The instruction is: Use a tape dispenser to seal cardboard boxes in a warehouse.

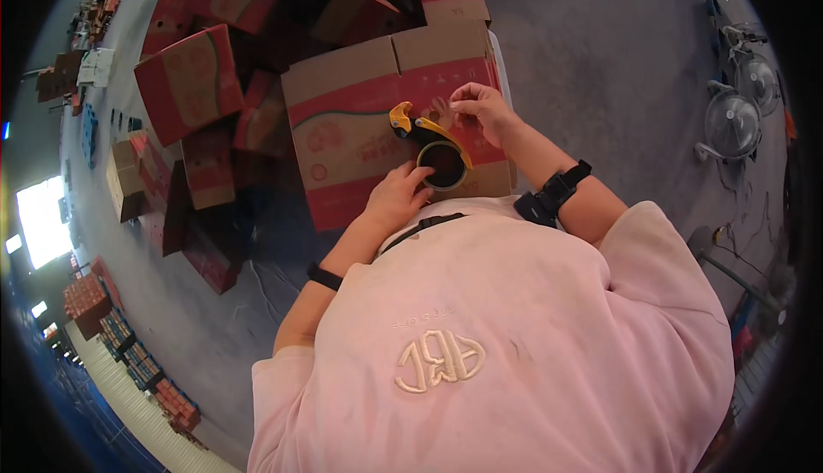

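A yellow and black packing-tape dispenser (431, 138) with a roll of tape in it is over a flat red and brown cardboard box (360, 106) before me. My left hand (400, 196) touches the rim of the tape roll (442, 165), its thumb and fingers at the near left edge. My right hand (482, 111) is right of the dispenser, above the box, with thumb and index finger pinched together. Whether a bit of tape is between those fingertips is too small to tell.
Red and brown cardboard boxes (189, 84) lie heaped beyond and left of the box before me. Standing fans (733, 124) with cables on the floor are at the far right. Stacked goods (138, 357) line the far left.
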`<state>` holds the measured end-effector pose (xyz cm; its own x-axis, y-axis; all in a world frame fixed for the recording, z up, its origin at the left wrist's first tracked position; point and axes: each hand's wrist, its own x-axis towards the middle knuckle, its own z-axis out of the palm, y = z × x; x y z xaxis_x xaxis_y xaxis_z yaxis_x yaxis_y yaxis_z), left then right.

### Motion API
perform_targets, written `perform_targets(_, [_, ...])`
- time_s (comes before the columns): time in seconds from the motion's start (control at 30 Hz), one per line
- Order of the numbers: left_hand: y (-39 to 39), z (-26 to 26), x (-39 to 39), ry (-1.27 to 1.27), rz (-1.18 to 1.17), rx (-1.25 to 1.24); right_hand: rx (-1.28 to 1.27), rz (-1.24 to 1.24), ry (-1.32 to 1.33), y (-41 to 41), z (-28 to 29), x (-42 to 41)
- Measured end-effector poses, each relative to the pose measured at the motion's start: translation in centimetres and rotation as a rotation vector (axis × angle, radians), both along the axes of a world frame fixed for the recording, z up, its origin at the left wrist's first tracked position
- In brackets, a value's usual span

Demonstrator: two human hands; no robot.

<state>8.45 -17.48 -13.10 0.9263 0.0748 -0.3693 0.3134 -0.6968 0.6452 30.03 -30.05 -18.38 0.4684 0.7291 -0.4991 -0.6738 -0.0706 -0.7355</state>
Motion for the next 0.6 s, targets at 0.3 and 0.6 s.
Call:
perform_targets(0.3, [0.0,2.6,0.7,-0.055,0.087,0.009,0.103,-0.058,0.090,-1.3,5.5,3.2])
perform_targets(0.6, [0.0,7.5,7.2,-0.125,0.663,-1.031,0.225,0.051,-0.023,-0.6,10.1,-0.3])
